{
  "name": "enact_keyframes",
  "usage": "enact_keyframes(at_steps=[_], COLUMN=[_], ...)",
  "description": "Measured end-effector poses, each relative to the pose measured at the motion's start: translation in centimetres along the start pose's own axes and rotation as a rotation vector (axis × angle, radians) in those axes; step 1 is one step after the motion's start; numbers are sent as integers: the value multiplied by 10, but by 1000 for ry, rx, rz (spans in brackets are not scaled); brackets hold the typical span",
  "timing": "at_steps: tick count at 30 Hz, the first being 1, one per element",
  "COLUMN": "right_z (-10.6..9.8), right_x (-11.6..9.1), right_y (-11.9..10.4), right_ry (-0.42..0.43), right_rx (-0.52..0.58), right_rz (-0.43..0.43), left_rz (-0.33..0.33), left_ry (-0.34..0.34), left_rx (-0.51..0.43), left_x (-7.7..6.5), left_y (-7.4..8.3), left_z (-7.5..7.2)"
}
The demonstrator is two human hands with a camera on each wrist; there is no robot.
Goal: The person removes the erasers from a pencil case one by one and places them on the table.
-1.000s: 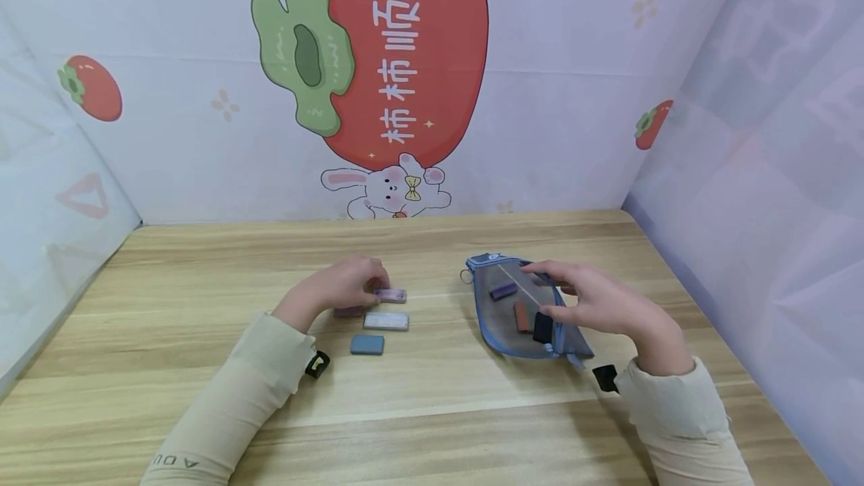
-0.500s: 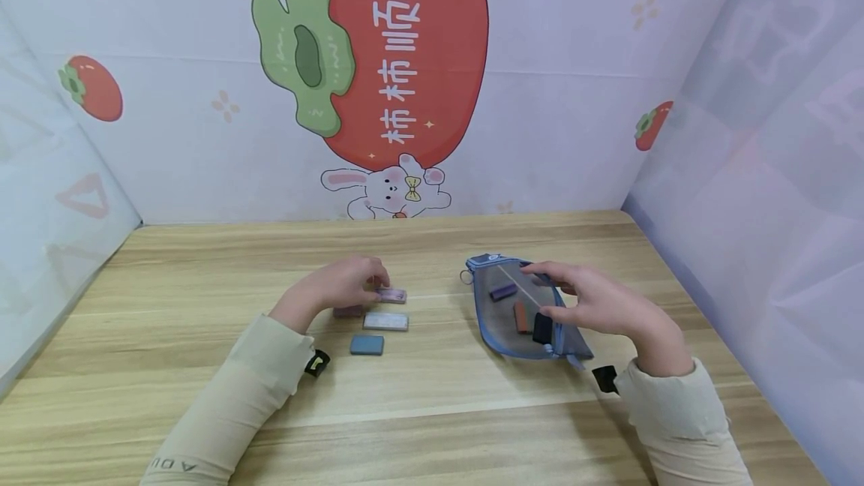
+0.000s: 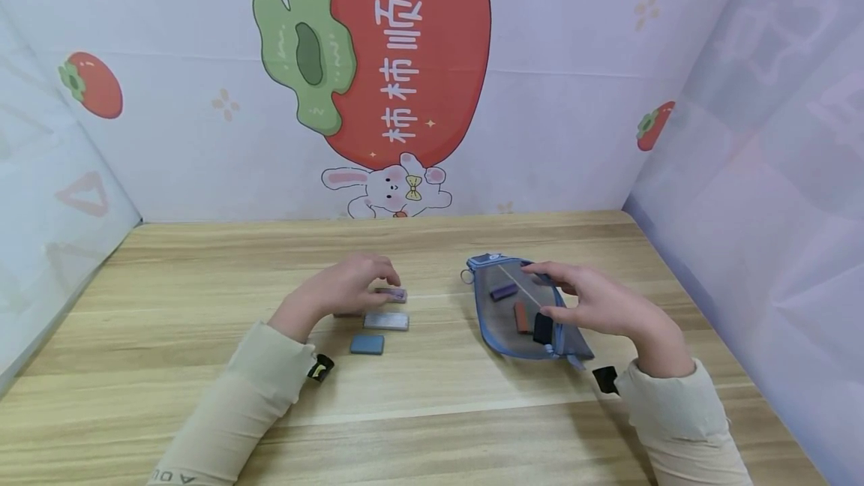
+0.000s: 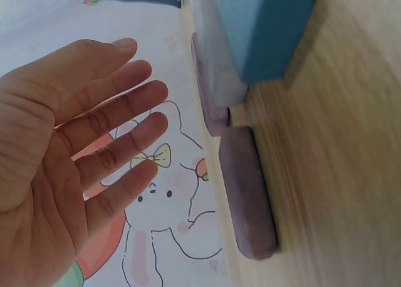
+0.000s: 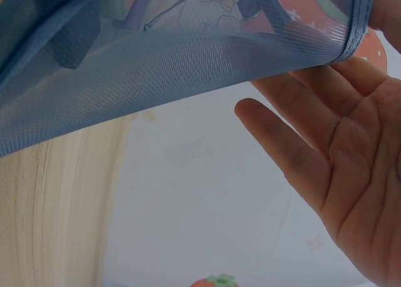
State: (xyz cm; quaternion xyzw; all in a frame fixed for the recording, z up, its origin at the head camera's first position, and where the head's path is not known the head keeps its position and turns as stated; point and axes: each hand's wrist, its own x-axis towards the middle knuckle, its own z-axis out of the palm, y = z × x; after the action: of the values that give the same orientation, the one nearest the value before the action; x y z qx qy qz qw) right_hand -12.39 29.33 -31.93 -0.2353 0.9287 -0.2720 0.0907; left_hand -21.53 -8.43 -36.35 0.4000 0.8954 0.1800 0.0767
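- Leftmost, my left hand point(image 3: 346, 287) hovers with fingers straight and holding nothing, over a purple eraser point(image 3: 391, 295); a silver-grey eraser point(image 3: 386, 321) and a blue eraser point(image 3: 367, 344) lie just nearer me.
- Another mauve eraser point(image 4: 245, 193) sits under my palm, mostly hidden from the head view.
- Bare wooden table point(image 3: 202, 261) spreads wide to the left.
- Rightward, my right hand point(image 3: 601, 304) pinches the mesh pouch point(image 3: 502, 328) edge; small erasers show inside it.
- Its far edge is covered by my fingers.

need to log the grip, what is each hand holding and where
The right hand holds the mesh pouch by its open upper edge. The left hand holds nothing, fingers straight over the small blocks.
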Motion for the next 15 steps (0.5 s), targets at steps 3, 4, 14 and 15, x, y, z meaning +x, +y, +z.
enact_keyframes(at_steps=[3, 4, 14, 15], right_z=[0, 0, 0, 0], right_x=[0, 0, 0, 0], right_y=[0, 0, 1, 1], right_ry=[1, 1, 3, 6], right_rx=[-2, -3, 1, 3], right_rz=[-4, -6, -19, -20], left_rz=[35, 44, 114, 116], left_ry=[21, 28, 34, 32], left_rx=[0, -5, -25, -24], left_x=[1, 2, 7, 8], left_y=[5, 6, 21, 22], left_z=[0, 1, 4, 4])
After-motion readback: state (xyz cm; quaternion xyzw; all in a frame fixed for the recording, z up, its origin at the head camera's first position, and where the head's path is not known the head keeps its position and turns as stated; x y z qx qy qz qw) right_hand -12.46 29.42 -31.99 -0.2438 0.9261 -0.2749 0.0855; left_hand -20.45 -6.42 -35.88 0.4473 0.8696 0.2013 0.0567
